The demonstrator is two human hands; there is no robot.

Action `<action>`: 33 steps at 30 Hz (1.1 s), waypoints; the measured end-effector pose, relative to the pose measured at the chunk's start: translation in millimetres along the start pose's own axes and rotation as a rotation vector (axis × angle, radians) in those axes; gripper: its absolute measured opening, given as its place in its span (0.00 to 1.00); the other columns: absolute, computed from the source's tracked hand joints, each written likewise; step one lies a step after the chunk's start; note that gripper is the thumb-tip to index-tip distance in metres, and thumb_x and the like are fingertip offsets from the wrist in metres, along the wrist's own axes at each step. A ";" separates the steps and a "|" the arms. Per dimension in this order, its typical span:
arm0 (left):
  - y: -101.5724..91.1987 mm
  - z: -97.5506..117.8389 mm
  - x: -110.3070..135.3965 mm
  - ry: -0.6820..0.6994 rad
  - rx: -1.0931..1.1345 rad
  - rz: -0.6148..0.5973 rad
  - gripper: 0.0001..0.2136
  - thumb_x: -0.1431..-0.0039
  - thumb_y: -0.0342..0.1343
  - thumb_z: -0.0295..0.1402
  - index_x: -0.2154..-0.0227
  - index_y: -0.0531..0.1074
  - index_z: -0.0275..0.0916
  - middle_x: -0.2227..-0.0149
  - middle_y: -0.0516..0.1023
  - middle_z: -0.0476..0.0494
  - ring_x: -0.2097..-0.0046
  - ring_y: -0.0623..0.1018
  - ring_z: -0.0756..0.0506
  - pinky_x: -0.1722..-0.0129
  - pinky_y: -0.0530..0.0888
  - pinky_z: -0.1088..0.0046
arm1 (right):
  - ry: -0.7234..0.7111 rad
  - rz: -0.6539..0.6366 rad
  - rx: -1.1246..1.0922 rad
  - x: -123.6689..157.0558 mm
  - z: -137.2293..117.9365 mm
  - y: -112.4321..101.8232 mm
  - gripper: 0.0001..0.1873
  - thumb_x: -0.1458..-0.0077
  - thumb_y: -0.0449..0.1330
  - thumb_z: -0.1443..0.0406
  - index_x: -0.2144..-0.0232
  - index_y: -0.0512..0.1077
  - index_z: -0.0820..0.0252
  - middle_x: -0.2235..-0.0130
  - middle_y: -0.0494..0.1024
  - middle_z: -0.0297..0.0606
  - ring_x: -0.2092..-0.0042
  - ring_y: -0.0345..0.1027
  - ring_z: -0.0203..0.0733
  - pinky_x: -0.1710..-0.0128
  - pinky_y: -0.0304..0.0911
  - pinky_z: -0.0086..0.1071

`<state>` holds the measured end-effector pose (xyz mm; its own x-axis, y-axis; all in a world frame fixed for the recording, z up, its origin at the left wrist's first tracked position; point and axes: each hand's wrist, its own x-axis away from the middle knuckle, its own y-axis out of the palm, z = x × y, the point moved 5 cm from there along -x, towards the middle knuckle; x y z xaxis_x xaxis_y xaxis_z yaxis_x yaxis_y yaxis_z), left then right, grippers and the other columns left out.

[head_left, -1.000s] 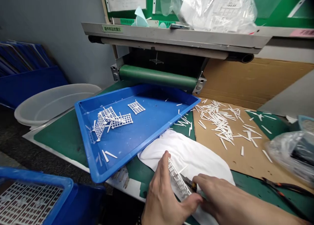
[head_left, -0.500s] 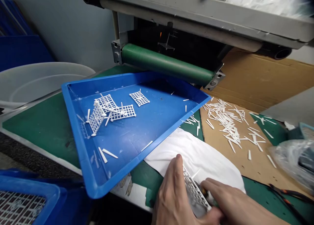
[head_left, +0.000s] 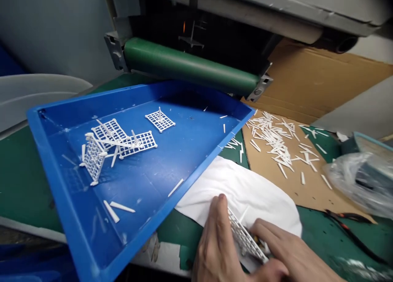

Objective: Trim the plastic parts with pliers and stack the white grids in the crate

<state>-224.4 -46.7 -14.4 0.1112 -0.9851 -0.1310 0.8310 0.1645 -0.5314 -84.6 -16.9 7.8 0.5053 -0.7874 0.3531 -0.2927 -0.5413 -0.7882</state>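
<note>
While the left hand (head_left: 217, 237) clamps a white plastic grid (head_left: 245, 239) over a white cloth (head_left: 239, 192), the right hand (head_left: 285, 249) presses close, its grip hidden
Twisting too hard could snap the grid; the tilted blue plastic tray (head_left: 37, 151) just left of the hands could shed loose pins (head_left: 175, 187)

The green-matted worktop (head_left: 21, 179) is covered by a blue plastic tray (head_left: 50, 163) at nine o'clock, white cloth (head_left: 245, 192) at six, and cardboard (head_left: 307, 196) strewn with white plastic sticks (head_left: 270, 138) at three.
</note>
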 end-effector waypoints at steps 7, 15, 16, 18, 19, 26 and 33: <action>-19.0 6.4 -1.8 0.114 -0.014 -0.144 0.41 0.43 0.53 0.37 0.33 0.36 0.33 0.33 0.52 0.33 0.34 0.57 0.38 0.38 0.62 0.61 | -0.098 0.136 -0.135 8.7 -1.9 -8.7 0.08 0.38 0.47 0.61 0.65 0.63 0.57 0.64 0.71 0.39 0.64 0.65 0.43 0.63 0.60 0.34; -58.5 6.6 8.6 0.148 -0.411 0.160 0.19 0.37 0.46 0.30 0.43 0.62 0.37 0.41 0.63 0.34 0.39 0.65 0.39 0.42 0.67 0.57 | -0.058 0.061 -1.106 4.8 33.3 -26.9 0.22 0.46 0.61 0.48 0.65 0.66 0.60 0.65 0.73 0.40 0.62 0.68 0.44 0.59 0.63 0.35; -57.0 9.8 8.6 0.156 -0.464 0.151 0.14 0.37 0.46 0.30 0.50 0.68 0.38 0.47 0.68 0.35 0.44 0.70 0.40 0.46 0.70 0.59 | -0.054 0.097 -1.198 5.2 40.2 -23.6 0.22 0.48 0.63 0.48 0.64 0.66 0.60 0.63 0.73 0.41 0.61 0.68 0.45 0.57 0.64 0.36; -50.8 16.8 5.9 0.151 -0.570 0.070 0.09 0.37 0.46 0.31 0.62 0.71 0.39 0.58 0.71 0.39 0.54 0.74 0.42 0.54 0.74 0.63 | -0.050 0.139 -1.305 6.4 50.3 -17.2 0.22 0.50 0.65 0.50 0.63 0.68 0.60 0.62 0.73 0.42 0.60 0.69 0.45 0.56 0.64 0.37; -47.5 20.4 3.8 0.141 -0.625 0.017 0.08 0.37 0.47 0.30 0.64 0.71 0.39 0.61 0.71 0.41 0.57 0.75 0.43 0.56 0.74 0.65 | -0.052 0.147 -1.329 7.2 53.2 -15.1 0.22 0.51 0.66 0.50 0.63 0.68 0.60 0.62 0.74 0.42 0.60 0.69 0.45 0.55 0.65 0.37; -34.5 42.5 -10.2 0.083 -0.908 -0.229 0.10 0.38 0.44 0.27 0.66 0.72 0.35 0.63 0.73 0.39 0.59 0.76 0.42 0.61 0.75 0.66 | -0.064 0.177 -1.384 8.8 54.3 -13.6 0.25 0.55 0.69 0.50 0.63 0.69 0.61 0.63 0.76 0.44 0.58 0.71 0.50 0.53 0.67 0.41; -50.9 69.2 -6.0 0.175 -0.910 -0.223 0.07 0.43 0.50 0.27 0.68 0.73 0.33 0.65 0.73 0.38 0.62 0.75 0.42 0.61 0.74 0.66 | 0.010 0.226 -1.327 17.0 67.2 -5.8 0.26 0.56 0.69 0.51 0.60 0.69 0.59 0.62 0.77 0.41 0.55 0.71 0.51 0.53 0.68 0.38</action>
<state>-229.7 -52.6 71.4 -0.1433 -0.9892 -0.0319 0.0717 0.0218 -0.9972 -19.8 -7.4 -15.4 0.3376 -0.8957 0.2895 -0.9302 -0.2703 0.2484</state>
